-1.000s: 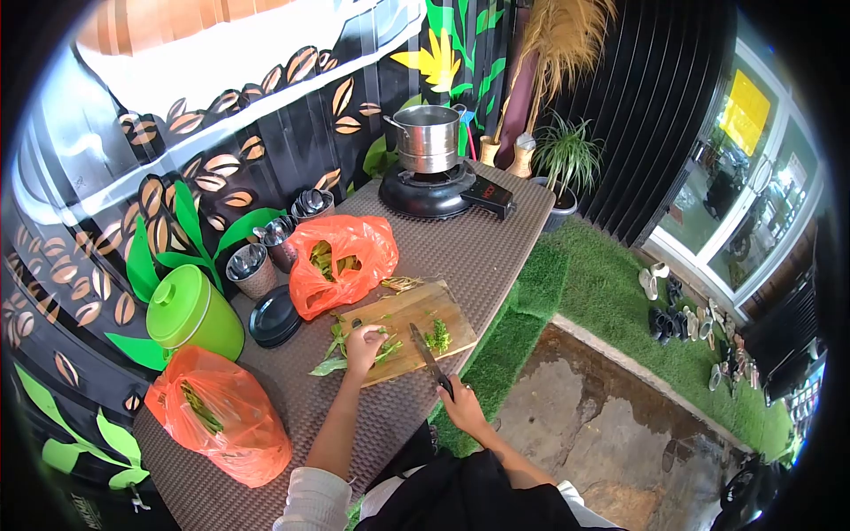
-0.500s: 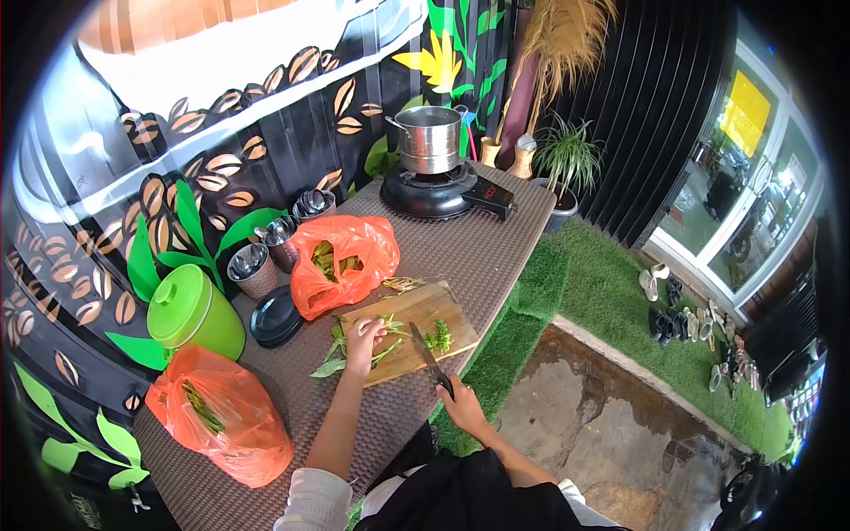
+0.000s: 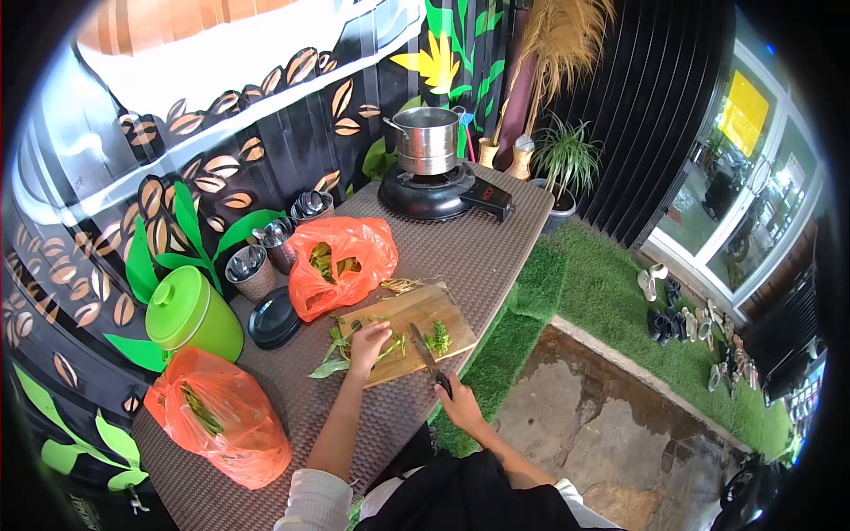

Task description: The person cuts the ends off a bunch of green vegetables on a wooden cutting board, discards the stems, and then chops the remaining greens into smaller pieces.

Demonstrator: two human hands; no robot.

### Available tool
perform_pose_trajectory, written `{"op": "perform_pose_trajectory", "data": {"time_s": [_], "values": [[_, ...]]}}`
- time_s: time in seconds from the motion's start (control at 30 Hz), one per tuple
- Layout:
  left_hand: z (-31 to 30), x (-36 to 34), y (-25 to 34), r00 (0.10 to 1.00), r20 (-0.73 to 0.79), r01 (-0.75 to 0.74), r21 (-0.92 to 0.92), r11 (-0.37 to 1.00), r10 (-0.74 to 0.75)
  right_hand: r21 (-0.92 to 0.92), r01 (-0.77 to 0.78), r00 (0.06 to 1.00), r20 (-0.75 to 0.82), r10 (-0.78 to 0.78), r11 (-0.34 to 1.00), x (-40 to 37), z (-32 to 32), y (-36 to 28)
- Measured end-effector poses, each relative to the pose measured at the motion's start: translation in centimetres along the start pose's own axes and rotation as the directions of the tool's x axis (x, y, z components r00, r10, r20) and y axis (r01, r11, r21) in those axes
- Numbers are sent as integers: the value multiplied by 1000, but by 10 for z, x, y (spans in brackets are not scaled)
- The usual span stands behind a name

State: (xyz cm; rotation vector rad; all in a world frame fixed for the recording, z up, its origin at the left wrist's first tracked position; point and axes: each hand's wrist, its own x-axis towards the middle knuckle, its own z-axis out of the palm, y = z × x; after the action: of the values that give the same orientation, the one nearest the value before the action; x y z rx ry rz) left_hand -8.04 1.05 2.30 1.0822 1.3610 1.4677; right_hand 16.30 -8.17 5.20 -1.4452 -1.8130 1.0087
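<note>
- The left hand (image 3: 367, 343) is curled and presses down on a bunch of long green leafy stems (image 3: 338, 347).
- The stems lie on the flat light-brown wooden cutting board (image 3: 409, 308) — some leaves hang off its edge past the left hand.
- The right hand (image 3: 460, 407) is closed tight on the black handle of a long kitchen knife (image 3: 426, 350).
- The blade rests on the board, just beside the left fingers.
- A small pile of chopped greens (image 3: 437, 337) sits on the far side of the blade.
- An orange plastic bag with greens inside (image 3: 350, 252) is just past the board.

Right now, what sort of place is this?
Probably an outdoor cooking spot: a steel pot sits on a portable stove, the left hand holds greens on a cutting board while the right hand grips a knife, and artificial grass borders the counter.
</note>
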Motion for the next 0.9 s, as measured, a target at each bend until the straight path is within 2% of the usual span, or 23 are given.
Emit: {"op": "perform_pose_trajectory", "data": {"time_s": [0.03,0.07,0.13,0.17,0.23,0.27,0.33,0.37,0.43,0.53,0.67,0.77,0.83,0.87,0.9], "values": [[-1,2,-5,985,38,-171,258,951,167,-6,-4,1000,0,4,1000,-1,1,1],[-2,1,-11,985,38,-170,259,951,166,-11,-7,1000,0,7,1000,-1,1,2],[1,-7,-1,940,89,-322,553,769,329,-9,-22,1000,9,22,1000,-1,1,2],[3,-8,3,940,90,-322,553,769,329,-7,-37,999,17,37,999,-1,0,1],[5,-9,7,942,254,-331,611,719,218,-2,-37,999,16,37,999,-1,0,2],[6,-11,9,942,254,-331,611,719,218,3,-36,999,15,36,999,-1,0,2],[12,-18,21,874,408,-487,742,461,266,10,-29,999,12,29,1000,-1,0,2],[13,-18,22,873,409,-488,741,461,266,16,-22,1000,10,22,1000,-1,-1,2],[14,-18,18,806,467,-571,774,274,363,9,-19,1000,5,19,1000,-1,0,5],[9,-13,19,776,495,-599,773,211,391,3,-30,1000,7,30,1000,-2,-1,5],[-1,-6,13,795,464,-558,812,171,390,-2,-56,998,29,56,998,-2,0,9],[-6,-5,14,842,424,-504,840,203,334,6,-6,1000,-4,6,1000,-3,1,8],[-8,-9,24,821,386,-525,799,292,420,8,-4,1000,-5,4,1000,-2,1,8],[-7,-10,29,821,388,-526,799,290,419,8,-3,1000,-6,3,1000,-2,1,7],[-3,-10,35,777,407,-595,723,350,480,10,-4,1000,-7,4,1000,-2,2,7]]}}
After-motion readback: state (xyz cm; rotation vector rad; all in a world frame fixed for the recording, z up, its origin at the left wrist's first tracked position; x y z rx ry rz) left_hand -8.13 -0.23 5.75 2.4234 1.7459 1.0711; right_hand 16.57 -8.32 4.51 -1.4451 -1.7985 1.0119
